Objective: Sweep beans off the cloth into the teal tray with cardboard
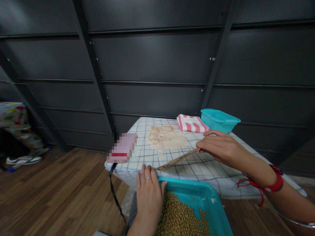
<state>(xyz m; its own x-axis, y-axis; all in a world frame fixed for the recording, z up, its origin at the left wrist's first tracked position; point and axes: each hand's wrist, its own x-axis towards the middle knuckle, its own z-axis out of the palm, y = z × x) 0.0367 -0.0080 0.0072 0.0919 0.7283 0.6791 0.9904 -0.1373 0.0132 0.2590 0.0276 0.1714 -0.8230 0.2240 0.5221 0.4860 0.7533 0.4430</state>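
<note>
My right hand (219, 146) pinches one end of a thin, rough brown strip (179, 159); it looks like cardboard, but I cannot tell for certain. The strip slants down to the left over the table's front edge. Close to its far end, my left hand (150, 191) lies with fingers stretched out at the edge, its thumb by the rim of a turquoise tray (206, 186). Small round yellow-green beans (180, 213) fill much of that tray, below the table edge. Pale crumbs and grains (167, 137) are spread on the checked tablecloth (145, 157).
A folded pink-and-white striped cloth (192, 123) lies at the back right, beside a second turquoise container (219, 120). On the left corner is a blurred-out pink item (122, 147) with a black strap (112, 183) hanging down. A dark panelled wall (152, 59) stands behind the table.
</note>
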